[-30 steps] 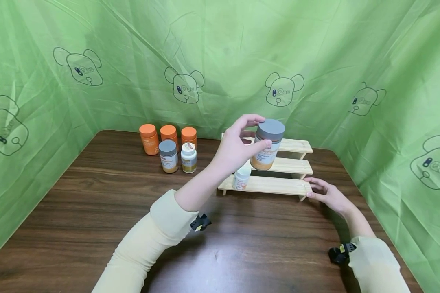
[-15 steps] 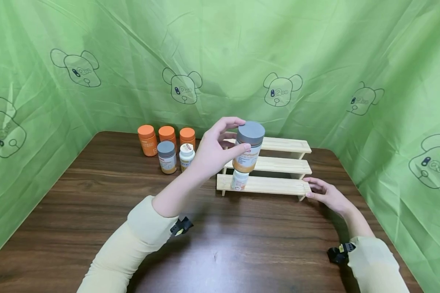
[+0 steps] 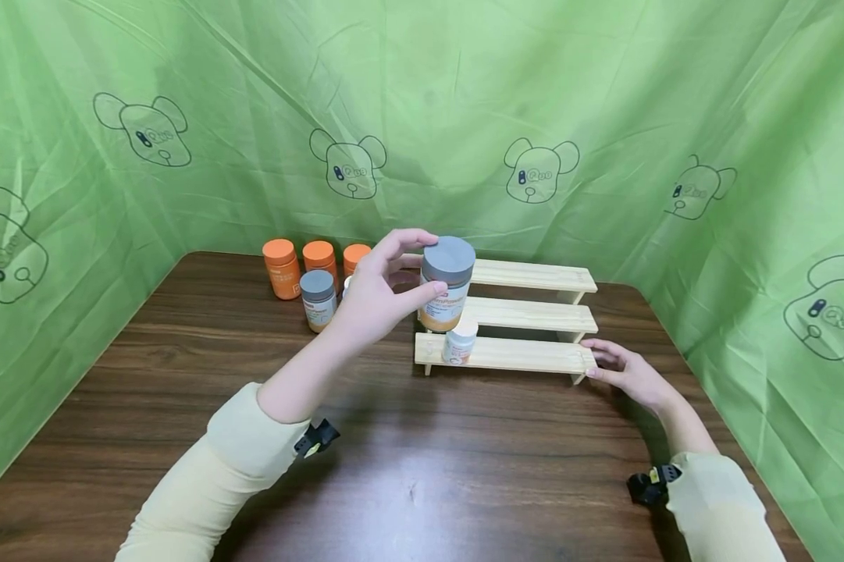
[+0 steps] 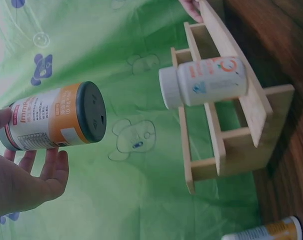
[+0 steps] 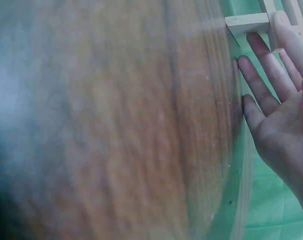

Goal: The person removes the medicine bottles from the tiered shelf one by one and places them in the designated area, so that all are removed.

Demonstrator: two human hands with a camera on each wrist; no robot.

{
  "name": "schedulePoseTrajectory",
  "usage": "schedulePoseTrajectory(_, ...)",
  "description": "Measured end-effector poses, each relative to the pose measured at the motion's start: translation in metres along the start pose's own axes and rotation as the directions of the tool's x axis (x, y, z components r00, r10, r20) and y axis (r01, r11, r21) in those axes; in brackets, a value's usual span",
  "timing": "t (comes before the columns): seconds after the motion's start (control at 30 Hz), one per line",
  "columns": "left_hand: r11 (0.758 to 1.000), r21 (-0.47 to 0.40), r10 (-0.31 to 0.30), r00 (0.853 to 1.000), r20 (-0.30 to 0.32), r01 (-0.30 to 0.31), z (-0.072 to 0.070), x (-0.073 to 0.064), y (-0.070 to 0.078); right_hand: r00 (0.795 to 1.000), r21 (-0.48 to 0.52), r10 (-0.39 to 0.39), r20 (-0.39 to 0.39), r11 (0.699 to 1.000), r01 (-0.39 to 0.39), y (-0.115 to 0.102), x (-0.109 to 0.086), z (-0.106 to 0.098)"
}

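My left hand (image 3: 374,304) holds a supplement jar (image 3: 447,285) with a grey lid, thumb in front and fingers on its far side. The left wrist view shows the jar's dark base (image 4: 93,112) off any surface. Below stands a three-step wooden rack (image 3: 520,355). A small white bottle (image 3: 460,343) is upright at the left end of its lowest step. At the rack's right end my right hand (image 3: 628,376) pinches the corner, thumb in front. In the right wrist view its thumb (image 5: 294,42) lies against the wood, while the lower fingers stay off it.
Three orange jars (image 3: 281,269) stand at the back left of the brown table (image 3: 407,468). Before them is another grey-lidded jar (image 3: 318,300); a white-capped bottle (image 3: 347,286) is mostly hidden behind my left hand. Green curtains (image 3: 450,94) close off the back and sides.
My left hand has carried the grey-lidded jar leftward, from over the rack's middle to its left end, uncovering the small white bottle. My right hand has stayed at the rack's corner.
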State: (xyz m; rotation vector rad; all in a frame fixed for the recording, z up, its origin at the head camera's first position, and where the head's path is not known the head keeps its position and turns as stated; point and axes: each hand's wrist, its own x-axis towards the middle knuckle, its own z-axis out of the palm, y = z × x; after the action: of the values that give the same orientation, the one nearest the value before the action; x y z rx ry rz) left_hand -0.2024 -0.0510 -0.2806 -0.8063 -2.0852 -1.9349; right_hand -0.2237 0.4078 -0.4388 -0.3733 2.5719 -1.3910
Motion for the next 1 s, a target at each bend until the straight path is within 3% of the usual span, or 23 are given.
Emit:
schedulePoseTrajectory(0.27, 0.999, 0.039, 0.027, 1.000, -0.016, -0.027, -0.020, -0.010, -0.006, 1.000, -0.002, -0.008, 0.003, 1.000, 0.008, -0.001, 0.001, -0.003)
schedulePoseTrajectory(0.73, 0.996, 0.085, 0.007, 0.996, -0.092, 0.001, -0.056, -0.022, -0.032, 1.000, -0.052, 0.001, 0.007, 0.999, 0.000, -0.004, 0.002, -0.005)
schedulePoseTrajectory(1.0, 0.993, 0.116, -0.012, 0.986, -0.167, 0.032, -0.078, -0.028, -0.037, 0.999, -0.109, 0.032, -0.005, 0.994, -0.032, -0.005, 0.001, -0.003)
